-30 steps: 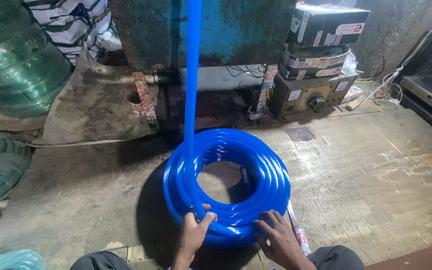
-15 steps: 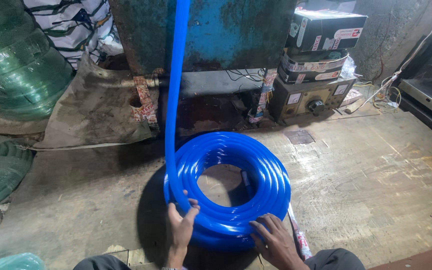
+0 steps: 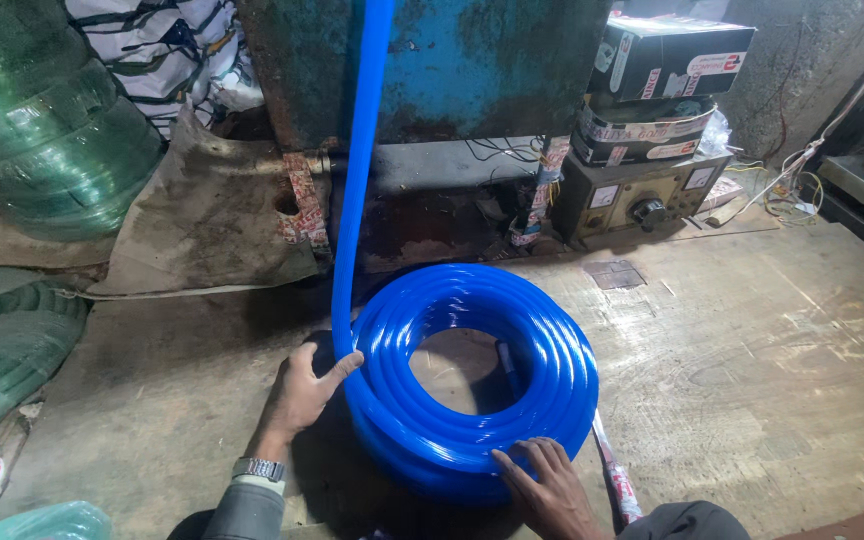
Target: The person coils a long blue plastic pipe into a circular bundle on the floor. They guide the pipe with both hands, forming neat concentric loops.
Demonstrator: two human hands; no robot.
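Note:
A coil of glossy blue hose (image 3: 472,380) lies flat on the wooden floor in front of me. One length of the blue hose (image 3: 357,170) rises straight up from the coil's left side and leaves the top of the view. My left hand (image 3: 304,392) rests against the coil's left edge, thumb pressed on the hose where it bends upward. A wristwatch (image 3: 257,468) is on that wrist. My right hand (image 3: 544,482) lies palm down on the near rim of the coil, fingers spread.
A blue metal machine (image 3: 472,60) stands behind the coil. Stacked cardboard boxes (image 3: 657,85) sit on a control box with a knob (image 3: 642,200) at right. Green hose coils (image 3: 32,130) pile up at left. A wrapped stick (image 3: 614,470) lies beside the coil.
My left hand slid from the coil's near rim round to its left edge, against the rising hose. The right hand stayed on the near rim. The rising hose shifted left.

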